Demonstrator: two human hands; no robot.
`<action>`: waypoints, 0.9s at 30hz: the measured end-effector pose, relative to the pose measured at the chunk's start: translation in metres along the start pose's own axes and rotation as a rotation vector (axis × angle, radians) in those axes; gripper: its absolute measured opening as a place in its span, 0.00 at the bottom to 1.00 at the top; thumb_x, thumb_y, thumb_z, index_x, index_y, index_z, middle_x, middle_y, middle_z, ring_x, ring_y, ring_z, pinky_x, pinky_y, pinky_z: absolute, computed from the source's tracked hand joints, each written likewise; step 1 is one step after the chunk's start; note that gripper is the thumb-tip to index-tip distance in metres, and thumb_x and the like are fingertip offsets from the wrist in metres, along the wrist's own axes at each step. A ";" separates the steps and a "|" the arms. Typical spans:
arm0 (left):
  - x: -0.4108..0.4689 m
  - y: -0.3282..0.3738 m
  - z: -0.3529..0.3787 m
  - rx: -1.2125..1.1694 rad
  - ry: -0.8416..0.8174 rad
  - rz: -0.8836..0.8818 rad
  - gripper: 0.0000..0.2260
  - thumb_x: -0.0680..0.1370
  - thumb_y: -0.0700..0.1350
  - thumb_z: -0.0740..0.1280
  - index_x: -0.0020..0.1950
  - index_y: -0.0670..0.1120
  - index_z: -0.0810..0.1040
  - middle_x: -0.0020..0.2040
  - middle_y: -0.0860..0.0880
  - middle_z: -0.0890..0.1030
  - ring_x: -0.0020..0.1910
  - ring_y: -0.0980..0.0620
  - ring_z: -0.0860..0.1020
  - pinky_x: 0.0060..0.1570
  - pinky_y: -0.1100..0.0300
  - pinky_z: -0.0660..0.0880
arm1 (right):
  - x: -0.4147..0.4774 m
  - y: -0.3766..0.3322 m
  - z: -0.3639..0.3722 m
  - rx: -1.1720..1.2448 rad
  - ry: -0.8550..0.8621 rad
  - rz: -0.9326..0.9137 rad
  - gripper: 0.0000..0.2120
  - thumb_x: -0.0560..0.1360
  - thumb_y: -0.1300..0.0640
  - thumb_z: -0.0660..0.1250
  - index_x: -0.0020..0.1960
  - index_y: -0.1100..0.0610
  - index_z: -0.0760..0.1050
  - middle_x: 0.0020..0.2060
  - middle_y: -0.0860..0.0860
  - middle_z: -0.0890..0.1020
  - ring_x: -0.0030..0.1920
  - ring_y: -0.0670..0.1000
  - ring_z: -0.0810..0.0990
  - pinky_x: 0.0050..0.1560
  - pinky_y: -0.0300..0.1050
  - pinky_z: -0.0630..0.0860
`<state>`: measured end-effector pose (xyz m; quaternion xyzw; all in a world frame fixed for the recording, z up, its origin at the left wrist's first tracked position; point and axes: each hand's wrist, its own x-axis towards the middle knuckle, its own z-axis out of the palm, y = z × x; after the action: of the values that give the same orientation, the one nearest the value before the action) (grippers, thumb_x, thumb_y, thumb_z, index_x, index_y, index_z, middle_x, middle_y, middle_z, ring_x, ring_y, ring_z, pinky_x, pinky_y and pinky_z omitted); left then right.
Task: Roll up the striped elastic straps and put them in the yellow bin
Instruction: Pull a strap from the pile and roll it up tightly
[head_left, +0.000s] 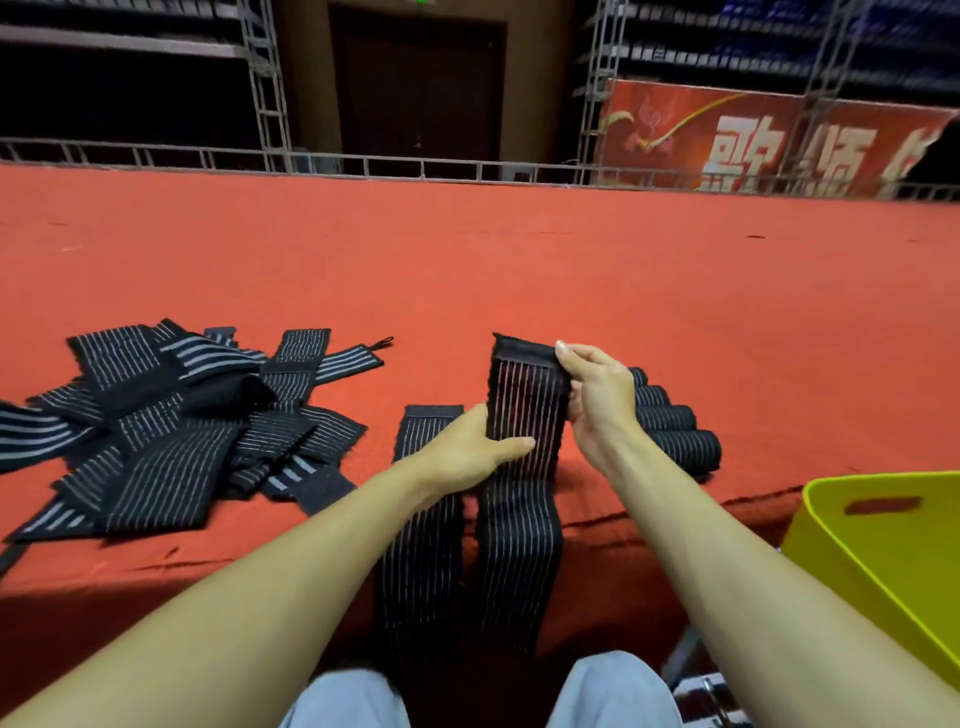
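1. Now pinching the upper right corner of one striped elastic strap (524, 410) between thumb and fingertips of the right hand (597, 400), holding that end lifted off the carpet.
2. Gripping the same strap's left edge lower down with the left hand (467, 452), thumb lying across the striped face and fingers curling behind it.
3. Letting the rest of the held strap hang from both hands, running down over the platform edge toward the lap, between the two forearms.
4. Working just beside a second strap (421, 519), lying flat to the left of the held one, its near part also hanging over the edge and partly hidden under the left forearm.
5. Sitting with four rolled straps (670, 426) lined up side by side on the carpet just behind the right wrist, touching one another.
6. Facing a loose heap of unrolled straps (171, 431) overlapping on the carpet, well to the left of both hands.
7. Sitting next to the yellow bin (883, 561) at the lower right, off the platform edge and apart from both hands, a handle slot showing in its wall.
8. Working on a red carpeted platform (519, 260) stretching away to a low metal truss rail (363, 166).
9. Looking toward a dark double door (421, 88) between upright truss towers (270, 88), with a red banner (753, 135) bearing white characters leaning at the right.
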<state>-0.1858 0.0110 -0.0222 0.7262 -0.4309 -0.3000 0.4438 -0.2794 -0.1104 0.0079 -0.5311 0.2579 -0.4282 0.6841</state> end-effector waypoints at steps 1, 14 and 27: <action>-0.009 0.003 -0.001 -0.047 -0.006 0.041 0.14 0.78 0.48 0.68 0.62 0.44 0.73 0.56 0.48 0.82 0.52 0.52 0.81 0.57 0.53 0.77 | -0.004 -0.008 0.004 0.067 -0.019 0.029 0.06 0.77 0.61 0.68 0.41 0.59 0.75 0.27 0.50 0.76 0.23 0.46 0.72 0.22 0.35 0.67; -0.079 0.019 -0.056 -0.422 -0.086 0.069 0.10 0.80 0.38 0.64 0.61 0.42 0.77 0.55 0.43 0.81 0.51 0.48 0.81 0.50 0.53 0.80 | -0.022 -0.027 0.044 -0.088 -0.256 0.151 0.04 0.76 0.60 0.69 0.47 0.62 0.78 0.36 0.54 0.79 0.31 0.49 0.73 0.34 0.41 0.73; -0.039 -0.049 -0.066 -0.323 0.298 -0.050 0.07 0.79 0.43 0.67 0.57 0.45 0.78 0.38 0.47 0.78 0.29 0.57 0.74 0.26 0.66 0.67 | -0.017 0.038 0.037 -0.404 -0.516 0.268 0.03 0.72 0.68 0.71 0.42 0.64 0.77 0.32 0.55 0.77 0.30 0.48 0.75 0.29 0.37 0.76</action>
<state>-0.1319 0.0825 -0.0364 0.6925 -0.2887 -0.2655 0.6055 -0.2465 -0.0751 -0.0183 -0.7079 0.2235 -0.1269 0.6579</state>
